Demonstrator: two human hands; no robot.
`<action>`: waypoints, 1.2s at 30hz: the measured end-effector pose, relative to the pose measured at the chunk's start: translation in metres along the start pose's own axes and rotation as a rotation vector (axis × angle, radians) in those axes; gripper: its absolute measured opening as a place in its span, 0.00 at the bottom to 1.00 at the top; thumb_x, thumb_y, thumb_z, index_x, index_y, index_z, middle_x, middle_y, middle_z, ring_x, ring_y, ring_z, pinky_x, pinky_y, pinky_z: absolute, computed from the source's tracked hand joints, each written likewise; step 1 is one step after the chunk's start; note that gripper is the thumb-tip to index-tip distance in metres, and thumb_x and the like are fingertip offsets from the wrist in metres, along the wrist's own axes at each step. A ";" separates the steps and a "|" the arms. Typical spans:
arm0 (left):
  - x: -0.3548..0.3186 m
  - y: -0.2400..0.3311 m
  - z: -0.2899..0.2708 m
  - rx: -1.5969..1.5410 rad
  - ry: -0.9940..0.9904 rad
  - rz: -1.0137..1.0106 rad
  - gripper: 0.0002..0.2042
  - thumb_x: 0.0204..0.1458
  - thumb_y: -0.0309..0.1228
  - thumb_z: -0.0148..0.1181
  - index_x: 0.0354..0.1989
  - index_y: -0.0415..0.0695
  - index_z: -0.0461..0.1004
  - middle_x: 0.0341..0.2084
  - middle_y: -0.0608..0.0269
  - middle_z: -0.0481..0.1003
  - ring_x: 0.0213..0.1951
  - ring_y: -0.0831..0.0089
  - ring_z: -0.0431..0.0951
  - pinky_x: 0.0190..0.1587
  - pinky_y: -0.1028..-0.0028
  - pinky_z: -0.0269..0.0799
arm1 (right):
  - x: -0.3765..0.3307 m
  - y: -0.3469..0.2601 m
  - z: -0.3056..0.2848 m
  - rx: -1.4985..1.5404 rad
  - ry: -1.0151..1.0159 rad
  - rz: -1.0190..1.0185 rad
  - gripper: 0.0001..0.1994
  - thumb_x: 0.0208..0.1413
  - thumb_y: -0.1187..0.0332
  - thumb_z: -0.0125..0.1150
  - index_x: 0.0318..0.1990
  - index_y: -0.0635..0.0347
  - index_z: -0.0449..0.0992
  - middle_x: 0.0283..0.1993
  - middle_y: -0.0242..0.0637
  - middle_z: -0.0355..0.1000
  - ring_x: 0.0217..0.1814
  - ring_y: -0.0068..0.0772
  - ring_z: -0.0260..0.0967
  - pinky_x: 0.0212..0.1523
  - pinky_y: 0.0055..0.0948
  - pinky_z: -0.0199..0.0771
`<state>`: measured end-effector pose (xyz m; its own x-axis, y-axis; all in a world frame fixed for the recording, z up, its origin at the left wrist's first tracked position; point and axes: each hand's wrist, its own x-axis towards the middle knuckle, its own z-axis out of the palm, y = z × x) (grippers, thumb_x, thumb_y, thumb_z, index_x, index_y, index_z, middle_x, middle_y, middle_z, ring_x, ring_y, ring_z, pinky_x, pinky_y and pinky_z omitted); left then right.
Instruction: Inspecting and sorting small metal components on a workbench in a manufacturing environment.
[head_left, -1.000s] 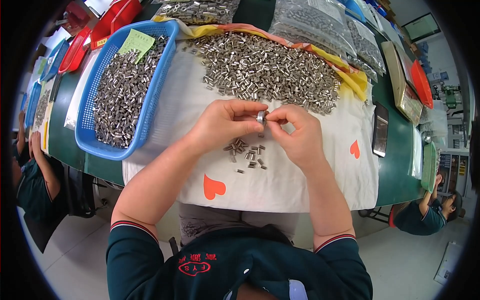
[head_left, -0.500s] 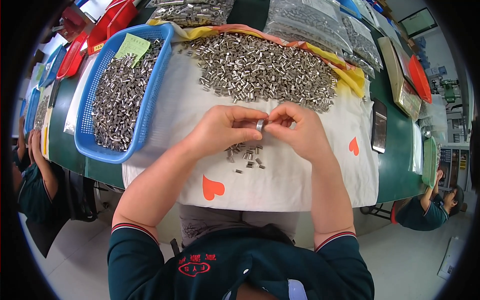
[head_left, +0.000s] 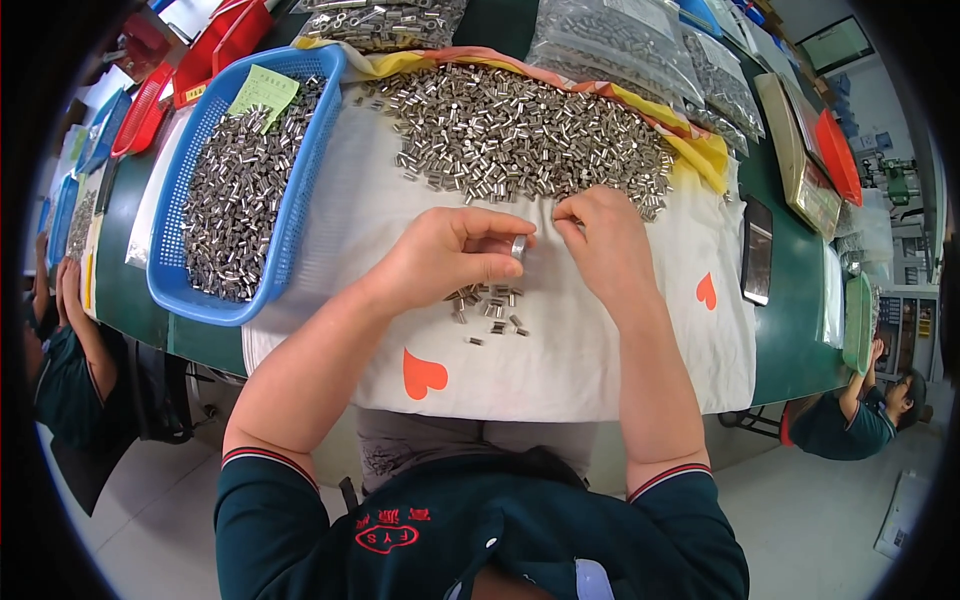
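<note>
My left hand (head_left: 450,255) pinches a small shiny metal sleeve (head_left: 519,247) between thumb and fingertips, above a white cloth (head_left: 560,350) with red hearts. My right hand (head_left: 605,245) lies just right of it, fingers curled, fingertips at the near edge of a big heap of small metal sleeves (head_left: 520,140). Whether it holds a piece is hidden. A small cluster of sleeves (head_left: 488,305) lies on the cloth under my hands.
A blue basket (head_left: 300,210) of metal sleeves with a green note stands at the left. Clear bags of parts (head_left: 620,40) lie at the back. A dark phone (head_left: 757,250) and a scale (head_left: 795,160) are at the right. Other people sit at both sides.
My right hand has drawn away from the left hand and reached up to the edge of the big heap. My left hand keeps the sleeve.
</note>
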<state>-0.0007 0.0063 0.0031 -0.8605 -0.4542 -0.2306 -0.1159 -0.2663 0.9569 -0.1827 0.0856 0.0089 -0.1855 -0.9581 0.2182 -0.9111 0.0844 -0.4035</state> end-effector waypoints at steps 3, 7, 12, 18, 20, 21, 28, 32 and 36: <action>0.001 -0.003 0.000 -0.092 0.006 0.063 0.17 0.44 0.19 0.57 0.46 0.37 0.68 0.29 0.68 0.72 0.31 0.85 0.71 0.36 0.84 0.69 | -0.002 -0.004 0.000 0.013 0.011 -0.024 0.02 0.41 0.73 0.57 0.25 0.59 0.74 0.28 0.36 0.67 0.34 0.37 0.64 0.38 0.32 0.64; 0.002 -0.001 -0.001 -0.162 0.087 0.061 0.17 0.44 0.19 0.57 0.46 0.35 0.68 0.33 0.65 0.73 0.32 0.83 0.72 0.37 0.83 0.69 | -0.006 -0.020 -0.011 0.627 -0.110 0.206 0.03 0.43 0.74 0.56 0.27 0.63 0.73 0.29 0.36 0.70 0.32 0.30 0.68 0.33 0.24 0.67; 0.003 -0.005 -0.004 -0.151 0.093 0.087 0.17 0.44 0.20 0.57 0.46 0.35 0.67 0.32 0.64 0.73 0.33 0.82 0.72 0.36 0.83 0.69 | -0.010 -0.030 -0.009 0.707 -0.086 0.087 0.03 0.43 0.76 0.56 0.28 0.64 0.72 0.28 0.33 0.70 0.30 0.23 0.67 0.30 0.20 0.66; 0.001 0.000 0.002 -0.007 0.133 0.049 0.17 0.43 0.21 0.59 0.45 0.35 0.68 0.30 0.66 0.74 0.33 0.83 0.72 0.36 0.83 0.69 | -0.015 -0.033 0.000 0.375 0.065 -0.107 0.05 0.40 0.77 0.57 0.28 0.62 0.72 0.27 0.36 0.70 0.28 0.34 0.67 0.28 0.27 0.66; -0.001 0.004 0.005 0.081 0.198 0.046 0.17 0.43 0.22 0.59 0.45 0.35 0.69 0.30 0.66 0.73 0.32 0.84 0.71 0.35 0.84 0.69 | -0.015 -0.034 -0.001 0.278 0.118 -0.143 0.05 0.39 0.77 0.57 0.27 0.61 0.72 0.27 0.37 0.70 0.28 0.36 0.66 0.28 0.28 0.66; 0.000 0.003 0.004 0.081 0.195 0.047 0.17 0.43 0.22 0.59 0.45 0.35 0.69 0.30 0.66 0.73 0.32 0.84 0.71 0.35 0.84 0.69 | -0.015 -0.033 -0.003 0.395 0.058 -0.078 0.05 0.40 0.76 0.58 0.28 0.62 0.73 0.27 0.35 0.70 0.28 0.29 0.66 0.29 0.24 0.65; 0.000 0.000 0.002 0.011 0.100 0.022 0.17 0.43 0.22 0.60 0.45 0.35 0.69 0.28 0.68 0.73 0.31 0.86 0.70 0.34 0.84 0.68 | -0.010 -0.029 -0.013 0.684 -0.173 0.190 0.06 0.42 0.75 0.59 0.30 0.62 0.74 0.27 0.29 0.71 0.28 0.18 0.65 0.31 0.19 0.64; -0.004 0.005 0.002 0.120 0.030 -0.064 0.18 0.43 0.16 0.56 0.46 0.34 0.67 0.34 0.66 0.72 0.34 0.83 0.71 0.37 0.83 0.69 | -0.005 0.001 -0.025 0.593 -0.093 0.159 0.05 0.43 0.73 0.56 0.30 0.62 0.73 0.28 0.36 0.71 0.26 0.26 0.68 0.29 0.24 0.67; -0.002 0.005 0.001 0.162 0.002 -0.045 0.17 0.43 0.16 0.56 0.45 0.34 0.67 0.35 0.66 0.72 0.35 0.83 0.71 0.37 0.83 0.69 | -0.004 0.019 -0.024 0.221 -0.032 0.268 0.04 0.43 0.73 0.53 0.28 0.60 0.73 0.27 0.37 0.69 0.30 0.35 0.66 0.32 0.29 0.67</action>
<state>0.0002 0.0072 0.0086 -0.8519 -0.4462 -0.2742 -0.2332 -0.1456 0.9615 -0.2080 0.0974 0.0222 -0.3924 -0.9183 0.0520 -0.7290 0.2760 -0.6264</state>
